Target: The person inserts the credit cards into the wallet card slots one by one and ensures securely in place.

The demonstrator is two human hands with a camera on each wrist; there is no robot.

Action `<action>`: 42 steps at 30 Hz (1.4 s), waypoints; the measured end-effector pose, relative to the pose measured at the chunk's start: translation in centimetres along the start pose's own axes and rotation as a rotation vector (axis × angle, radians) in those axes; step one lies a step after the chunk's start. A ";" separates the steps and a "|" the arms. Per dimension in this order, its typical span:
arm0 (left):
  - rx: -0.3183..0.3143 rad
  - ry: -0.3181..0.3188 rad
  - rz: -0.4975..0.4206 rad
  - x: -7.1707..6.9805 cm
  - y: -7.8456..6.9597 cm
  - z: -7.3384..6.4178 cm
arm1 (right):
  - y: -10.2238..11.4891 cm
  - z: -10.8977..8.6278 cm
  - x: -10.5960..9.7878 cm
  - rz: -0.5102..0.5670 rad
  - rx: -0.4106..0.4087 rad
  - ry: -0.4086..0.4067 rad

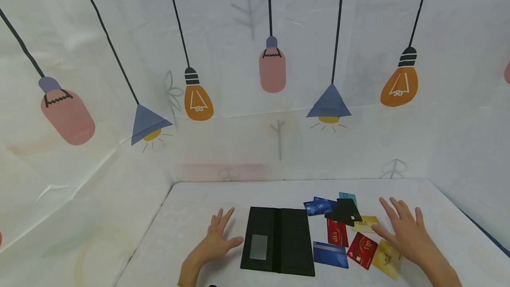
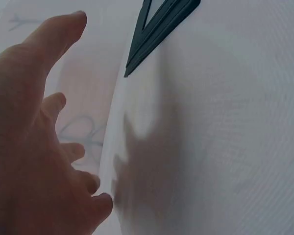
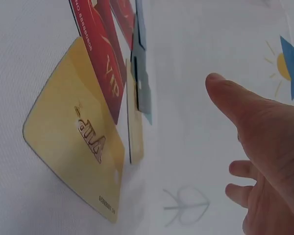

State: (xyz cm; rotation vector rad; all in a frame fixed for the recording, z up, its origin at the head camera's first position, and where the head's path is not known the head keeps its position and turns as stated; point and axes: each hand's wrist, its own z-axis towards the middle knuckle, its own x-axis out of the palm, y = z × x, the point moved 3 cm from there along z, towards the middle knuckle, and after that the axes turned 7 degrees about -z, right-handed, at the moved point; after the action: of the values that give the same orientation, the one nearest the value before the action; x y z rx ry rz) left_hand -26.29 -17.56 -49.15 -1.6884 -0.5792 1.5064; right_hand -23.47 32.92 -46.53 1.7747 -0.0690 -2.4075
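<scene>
A dark card wallet [image 1: 294,242] lies spread open on the white table, a clear window in its left half. Just left of it hovers my left hand [image 1: 217,243], fingers spread and holding nothing. Right of the wallet lies a loose group of cards: a blue card [image 1: 330,255], a red VIP card [image 1: 362,250], another red card [image 1: 337,232], a gold card [image 1: 387,259], and black cards [image 1: 345,211] partly over others. My right hand [image 1: 408,234] is above the right side of the group, fingers spread, nothing in it. In the right wrist view the gold VIP card [image 3: 78,132] lies flat.
The white table [image 1: 207,194] meets a pale cloth wall [image 1: 239,145] printed with hanging lamps at its back edge. Blue cards [image 1: 317,207] and a teal card [image 1: 348,196] lie at the back of the group. A small dark object [image 1: 213,285] shows at the bottom edge.
</scene>
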 end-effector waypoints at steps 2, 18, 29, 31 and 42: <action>-0.017 0.044 -0.013 0.3 0.1 0.0 | 0.3 0.1 0.0 0.007 -0.007 0.016; -0.013 0.206 0.045 1.3 0.4 0.0 | 3.3 0.3 -0.4 0.084 -0.051 0.082; -0.028 0.247 0.135 1.6 0.2 -0.4 | 6.5 0.0 0.7 0.144 -0.143 0.117; -0.025 0.248 0.139 1.6 0.1 -0.4 | 7.1 -0.2 1.0 0.149 -0.161 0.112; -0.013 0.249 0.152 1.6 0.1 -0.4 | 10.2 -0.5 2.6 0.122 -0.182 0.280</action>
State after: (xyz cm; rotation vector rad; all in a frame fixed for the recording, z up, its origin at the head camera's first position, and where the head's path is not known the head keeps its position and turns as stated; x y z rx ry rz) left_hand -25.62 -16.45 -50.18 -1.9307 -0.3357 1.3687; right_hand -22.79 22.48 -47.81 1.9392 0.0693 -1.9929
